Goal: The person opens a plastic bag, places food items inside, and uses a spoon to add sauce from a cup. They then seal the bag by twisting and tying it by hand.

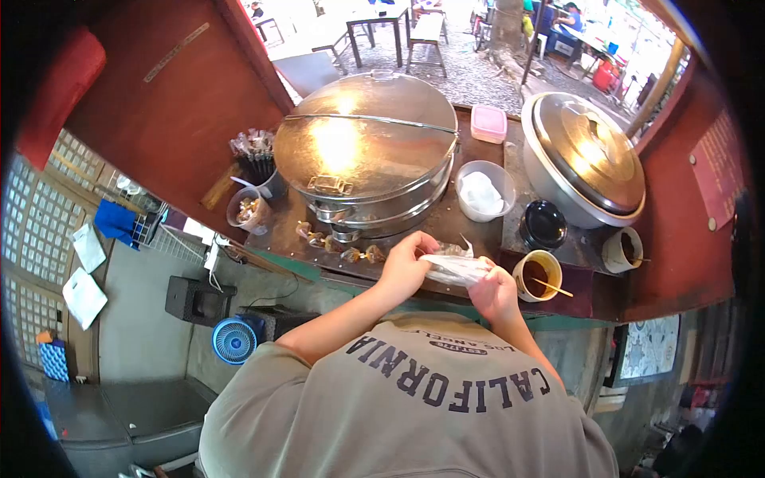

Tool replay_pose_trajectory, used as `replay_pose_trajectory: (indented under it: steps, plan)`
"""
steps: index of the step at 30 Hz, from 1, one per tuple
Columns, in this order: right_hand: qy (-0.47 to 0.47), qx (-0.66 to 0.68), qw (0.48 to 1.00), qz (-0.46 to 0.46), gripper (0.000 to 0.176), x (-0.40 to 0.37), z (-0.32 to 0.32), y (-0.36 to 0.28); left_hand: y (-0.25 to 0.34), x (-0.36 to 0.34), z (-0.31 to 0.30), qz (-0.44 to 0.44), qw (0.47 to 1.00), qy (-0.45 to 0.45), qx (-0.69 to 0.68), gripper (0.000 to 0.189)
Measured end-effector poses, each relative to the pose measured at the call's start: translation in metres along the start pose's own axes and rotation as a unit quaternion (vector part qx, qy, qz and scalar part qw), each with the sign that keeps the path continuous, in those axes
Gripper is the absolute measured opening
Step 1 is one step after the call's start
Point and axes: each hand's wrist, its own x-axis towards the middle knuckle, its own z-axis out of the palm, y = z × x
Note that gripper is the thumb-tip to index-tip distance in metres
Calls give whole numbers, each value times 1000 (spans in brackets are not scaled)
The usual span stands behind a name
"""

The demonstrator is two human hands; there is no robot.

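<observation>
Over the front edge of the counter, both my hands hold a thin whitish plastic bag (456,269). My left hand (406,267) has its fingers closed on the bag's left end, and my right hand (496,293) grips the right end. Clear plastic sticks up between them; what the bag contains is hidden. Just right of my right hand stands a tub of brown sauce (539,276) with a wooden stick in it. Small knotted packets with brown contents (362,254) lie left of my left hand, in front of a large round metal steamer (366,151).
A lidded metal pot (590,159) stands at the right. Nearby are a clear tub with white contents (483,191), a pink-lidded box (488,123), a black bowl (543,225) and another sauce tub (622,250). A cup of packets (248,209) sits at the left.
</observation>
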Motion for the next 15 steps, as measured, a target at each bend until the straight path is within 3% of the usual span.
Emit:
replay_pose_trajectory:
  steps: [1, 4, 5, 7, 9, 12, 15]
  plan:
    - [29, 18, 999, 18, 15, -4, 16, 0, -2, -1, 0, -36, 997, -18, -72, 24]
    - [14, -275, 961, -5, 18, 7, -6, 4, 13, -5, -4, -111, 914, -55, -385, 27]
    - [18, -377, 926, -5, 21, 9, -13, 3, 20, -5, -6, -114, 902, -67, -412, 27]
    - [69, -455, 888, -9, 31, 12, -16, 4, 30, -6, -12, -122, 873, -94, -462, 28]
    - [99, -553, 827, -33, 34, 11, -12, 3, 24, -5, -11, -120, 902, -82, -407, 26]
    - [86, -593, 741, -305, 44, 7, 13, 13, 9, -2, -8, -73, 950, -40, -300, 23]
    - [25, -657, 696, -288, 51, -1, 28, 3, 16, -5, -2, -21, 972, 2, -233, 19]
